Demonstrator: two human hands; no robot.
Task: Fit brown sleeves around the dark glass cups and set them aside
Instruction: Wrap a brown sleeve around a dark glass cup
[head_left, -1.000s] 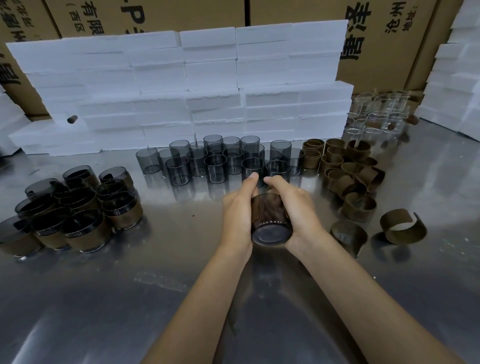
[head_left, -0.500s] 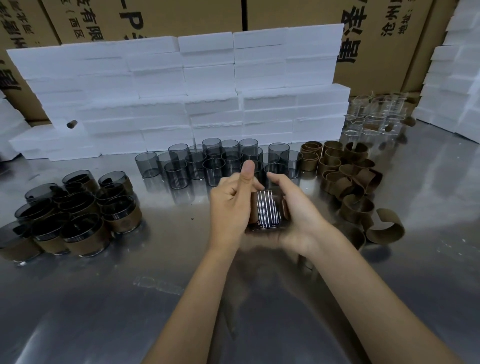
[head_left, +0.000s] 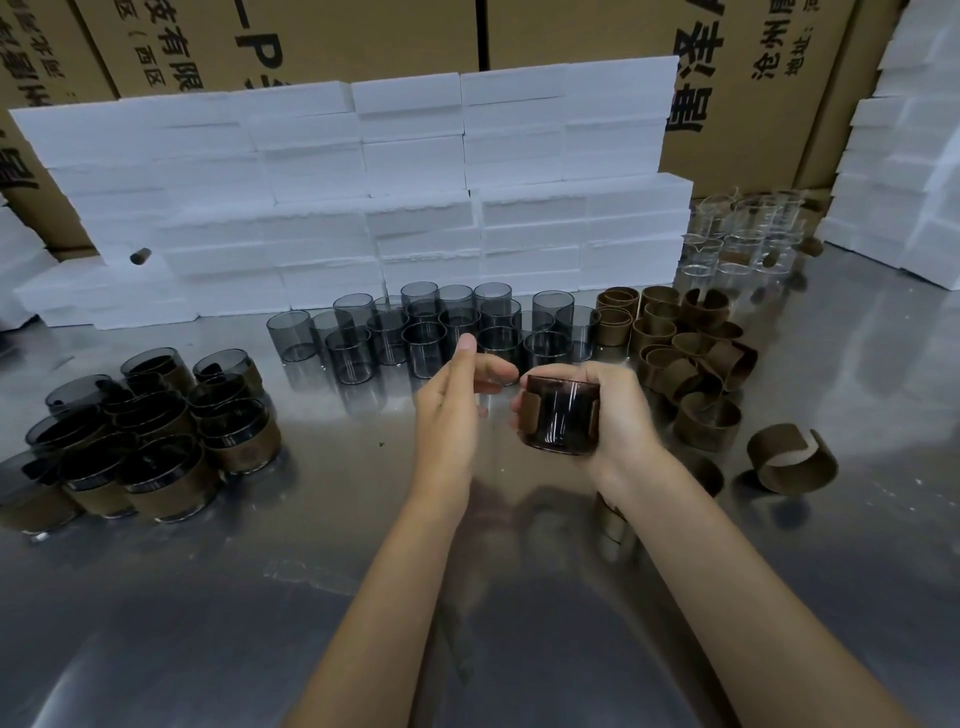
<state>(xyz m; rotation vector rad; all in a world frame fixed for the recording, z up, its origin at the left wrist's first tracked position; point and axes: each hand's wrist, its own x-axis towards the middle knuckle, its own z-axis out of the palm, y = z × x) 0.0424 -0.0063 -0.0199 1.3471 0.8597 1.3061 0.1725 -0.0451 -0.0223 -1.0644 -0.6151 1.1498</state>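
Shiny metal desk (head_left: 260, 597). White foam blocks (head_left: 363, 208) stacked in a wall along its back, more foam (head_left: 914, 156) far right, with printed cardboard boxes (head_left: 571, 36) behind. Clear glass cups (head_left: 743, 234) clustered back right by the foam.

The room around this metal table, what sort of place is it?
Probably a packing area in a small factory or warehouse. Printed cardboard cartons line the back, white foam blocks are stacked before them, and batches of dark glass cups and brown sleeves wait on the table.

The right hand (head_left: 618, 415) covers the sleeved cup's (head_left: 561, 415) far side; carton (head_left: 753, 78) lettering is cropped at the top edge.
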